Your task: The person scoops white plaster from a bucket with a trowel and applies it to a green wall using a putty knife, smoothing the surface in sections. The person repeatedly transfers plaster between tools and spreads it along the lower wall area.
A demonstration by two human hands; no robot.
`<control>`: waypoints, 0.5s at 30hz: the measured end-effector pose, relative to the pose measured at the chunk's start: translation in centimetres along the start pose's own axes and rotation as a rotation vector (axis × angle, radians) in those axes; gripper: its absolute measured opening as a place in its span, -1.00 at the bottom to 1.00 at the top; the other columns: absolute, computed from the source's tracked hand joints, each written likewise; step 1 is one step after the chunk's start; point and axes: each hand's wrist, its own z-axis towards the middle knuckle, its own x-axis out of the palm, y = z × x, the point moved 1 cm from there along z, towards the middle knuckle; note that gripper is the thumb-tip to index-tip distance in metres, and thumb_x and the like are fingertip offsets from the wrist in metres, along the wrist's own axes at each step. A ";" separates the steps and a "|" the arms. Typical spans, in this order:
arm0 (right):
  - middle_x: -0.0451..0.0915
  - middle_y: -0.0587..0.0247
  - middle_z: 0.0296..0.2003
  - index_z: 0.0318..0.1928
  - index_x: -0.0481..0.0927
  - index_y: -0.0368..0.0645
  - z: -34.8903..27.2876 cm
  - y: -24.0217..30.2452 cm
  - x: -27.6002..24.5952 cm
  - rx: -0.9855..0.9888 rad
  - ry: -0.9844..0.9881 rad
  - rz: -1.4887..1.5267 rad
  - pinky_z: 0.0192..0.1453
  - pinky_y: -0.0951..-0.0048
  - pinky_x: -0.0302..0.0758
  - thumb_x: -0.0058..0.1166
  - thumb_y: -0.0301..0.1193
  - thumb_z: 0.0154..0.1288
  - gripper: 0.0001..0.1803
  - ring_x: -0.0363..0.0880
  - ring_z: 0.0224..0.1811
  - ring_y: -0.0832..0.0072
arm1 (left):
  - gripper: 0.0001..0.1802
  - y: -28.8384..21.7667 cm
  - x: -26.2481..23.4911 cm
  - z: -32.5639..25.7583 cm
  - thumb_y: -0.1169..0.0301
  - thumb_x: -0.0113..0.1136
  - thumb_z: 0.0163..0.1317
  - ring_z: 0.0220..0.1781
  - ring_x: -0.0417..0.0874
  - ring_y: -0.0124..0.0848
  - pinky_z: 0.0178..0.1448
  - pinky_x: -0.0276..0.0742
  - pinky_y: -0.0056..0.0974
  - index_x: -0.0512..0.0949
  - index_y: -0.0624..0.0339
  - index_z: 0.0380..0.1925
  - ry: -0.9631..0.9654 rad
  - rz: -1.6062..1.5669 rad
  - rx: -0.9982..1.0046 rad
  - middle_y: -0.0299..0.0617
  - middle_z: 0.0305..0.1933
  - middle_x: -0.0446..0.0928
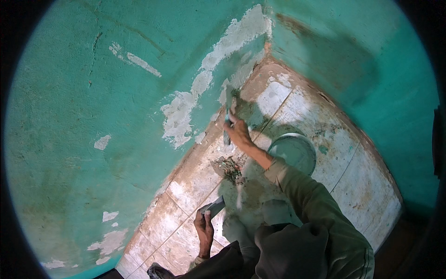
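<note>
My right hand (pixel 239 133) is closed around the handle of a putty knife (pixel 226 136). Its blade reaches up to the low part of the green wall (pixel 139 111), close to the corner, where pale filler is smeared. Lower down, my left hand (pixel 204 231) grips a flat, dark grey plate (pixel 213 205) that looks like a wide scraper. The fingers hide part of it, so its exact kind is unclear. Above the knife, a long band of whitish filler (pixel 204 69) runs down the wall. A round bucket (pixel 314 160) with greyish contents stands right of my right forearm.
A heap of paint chips and rubble (pixel 229 170) lies on the dusty tiled floor (pixel 357 195) between my hands. A second green wall (pixel 399 60) meets the first at the corner. Smaller filler patches (pixel 111 242) dot the left wall.
</note>
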 end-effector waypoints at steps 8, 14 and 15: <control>0.61 0.22 -0.32 0.30 0.32 -0.28 -11.8 5.3 -9.5 -0.003 0.508 0.221 -0.26 0.49 0.53 -0.16 -0.36 0.49 -0.55 0.56 -0.38 0.55 | -0.67 0.2 0.5 1.3 0.22 0.05 0.44 -0.21 0.43 -0.50 -0.12 0.36 -0.39 0.52 0.33 -0.13 -0.047 -0.100 0.043 -0.28 -0.27 0.50; 0.59 -0.05 0.00 0.21 0.42 -0.26 -15.1 8.1 -25.9 -0.178 0.267 -0.869 0.12 0.23 0.49 0.01 -0.34 0.38 -0.55 0.61 -0.05 0.13 | -0.66 -1.7 4.2 3.3 0.21 0.02 0.46 -0.21 0.48 -0.52 -0.11 0.42 -0.37 0.55 0.29 -0.08 0.260 -0.234 0.006 -0.28 -0.25 0.56; 0.59 -0.06 0.00 0.18 0.45 -0.27 -15.5 9.4 -26.0 -0.135 0.277 -0.945 0.13 0.22 0.48 0.04 -0.36 0.34 -0.56 0.60 -0.04 0.09 | -0.67 -1.8 4.4 3.7 0.24 0.03 0.45 -0.17 0.52 -0.48 -0.07 0.45 -0.33 0.53 0.28 -0.03 0.328 -0.199 0.037 -0.23 -0.21 0.58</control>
